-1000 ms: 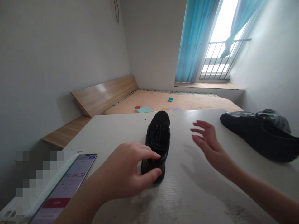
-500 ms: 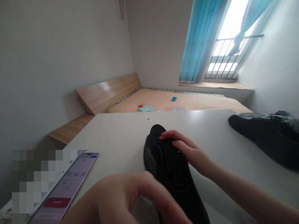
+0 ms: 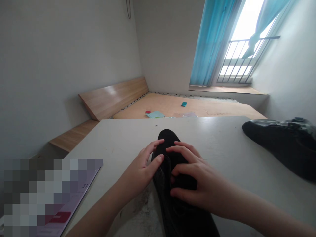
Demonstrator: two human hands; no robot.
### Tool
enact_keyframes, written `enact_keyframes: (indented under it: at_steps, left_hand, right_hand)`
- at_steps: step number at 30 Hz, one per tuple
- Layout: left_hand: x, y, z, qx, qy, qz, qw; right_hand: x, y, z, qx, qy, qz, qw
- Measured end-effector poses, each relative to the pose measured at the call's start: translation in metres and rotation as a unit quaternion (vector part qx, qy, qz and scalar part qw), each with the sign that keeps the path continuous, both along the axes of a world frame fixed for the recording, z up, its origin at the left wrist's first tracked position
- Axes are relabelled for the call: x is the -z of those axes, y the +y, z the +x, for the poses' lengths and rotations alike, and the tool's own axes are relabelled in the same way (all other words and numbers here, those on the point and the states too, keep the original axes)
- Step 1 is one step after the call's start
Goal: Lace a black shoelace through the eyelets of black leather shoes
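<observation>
A black shoe (image 3: 180, 217) lies on the white table right in front of me, its rounded toe pointing away. My left hand (image 3: 143, 166) rests on the shoe's left side near the toe, with thumb and forefinger apart. From the right, my right hand (image 3: 195, 174) reaches over the top of the shoe, its bent fingers spread and their tips touching the upper. The lacing beneath it is mostly hidden. Whether any lace sits between those fingers cannot be made out.
A second black shoe (image 3: 283, 144) stands at the table's right side. To the left lies a phone (image 3: 81, 194), partly pixelated. The white table (image 3: 118, 135) meets a bed (image 3: 209, 108) with small items on it. Beyond are a wooden headboard (image 3: 116, 97) and blue curtain (image 3: 209, 42).
My left hand has moved up and away from me, from the near foreground onto the shoe's side. My right hand has shifted over the shoe's middle, covering the laces. The shoe's toe moved slightly.
</observation>
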State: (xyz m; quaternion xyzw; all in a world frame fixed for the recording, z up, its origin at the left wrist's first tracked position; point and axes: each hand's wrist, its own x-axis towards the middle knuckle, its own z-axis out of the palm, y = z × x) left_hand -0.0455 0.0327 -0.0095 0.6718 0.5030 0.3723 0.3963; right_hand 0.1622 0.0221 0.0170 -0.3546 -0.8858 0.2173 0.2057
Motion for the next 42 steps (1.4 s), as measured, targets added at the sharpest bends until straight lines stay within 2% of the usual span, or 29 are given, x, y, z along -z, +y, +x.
enact_keyframes:
  at_steps: [4,7,10,13,16,25,27,28,30,33,35,36,37,38,41,42]
  left_hand:
    - [-0.008,-0.001,0.001,0.013,-0.015,0.004,1.0]
    - [-0.011,-0.002,0.001,0.023,-0.032,-0.005,0.999]
    - [-0.01,-0.004,0.002,0.033,-0.048,-0.02,0.998]
    - [-0.01,-0.005,0.004,0.044,-0.085,-0.031,0.995]
    - [-0.013,-0.008,0.005,0.057,-0.129,-0.036,0.989]
    - [-0.018,-0.015,-0.003,0.109,-0.15,0.036,0.982]
    - [-0.017,-0.014,-0.004,0.097,-0.147,0.052,0.983]
    - [-0.017,-0.013,-0.003,0.078,-0.139,0.056,0.986]
    - [-0.016,-0.012,0.001,0.033,-0.1,0.054,0.993]
    - [-0.016,-0.012,0.007,-0.018,-0.021,0.053,0.998]
    - [-0.016,-0.013,0.009,-0.028,0.002,0.058,0.998]
    - [-0.016,-0.014,0.009,-0.031,0.002,0.06,0.998]
    - [-0.016,-0.015,0.009,-0.032,0.0,0.06,0.998]
    - [-0.016,-0.015,0.009,-0.031,-0.002,0.06,0.998]
    - [-0.017,-0.017,0.008,-0.029,-0.001,0.066,0.997]
    - [-0.017,-0.017,0.007,-0.028,-0.001,0.068,0.997]
  right_hand:
    - [0.003,0.004,0.0,-0.014,0.065,-0.037,0.997]
    - [0.008,0.007,0.0,0.047,0.088,0.01,0.995]
    - [0.011,0.007,0.001,0.084,0.037,0.058,0.994]
    - [0.013,0.006,0.0,0.044,0.022,0.046,0.998]
    - [0.017,0.006,-0.002,0.031,0.068,0.051,0.996]
    - [0.02,0.004,-0.004,0.012,0.142,0.123,0.982]
    - [0.02,0.002,-0.005,0.006,0.178,0.091,0.98]
    - [0.018,0.002,-0.006,0.013,0.209,0.046,0.977]
    - [0.012,0.001,-0.006,0.042,0.3,-0.095,0.948]
    - [-0.005,0.007,0.001,0.077,0.445,-0.306,0.838]
    - [-0.018,0.019,0.012,0.099,0.496,-0.378,0.775]
    - [-0.023,0.027,0.019,0.119,0.502,-0.392,0.762]
    - [-0.026,0.035,0.027,0.146,0.495,-0.387,0.764]
    - [-0.028,0.045,0.035,0.178,0.468,-0.364,0.785]
    - [-0.021,0.07,0.06,0.263,0.269,-0.254,0.891]
    - [-0.016,0.076,0.066,0.277,0.205,-0.24,0.908]
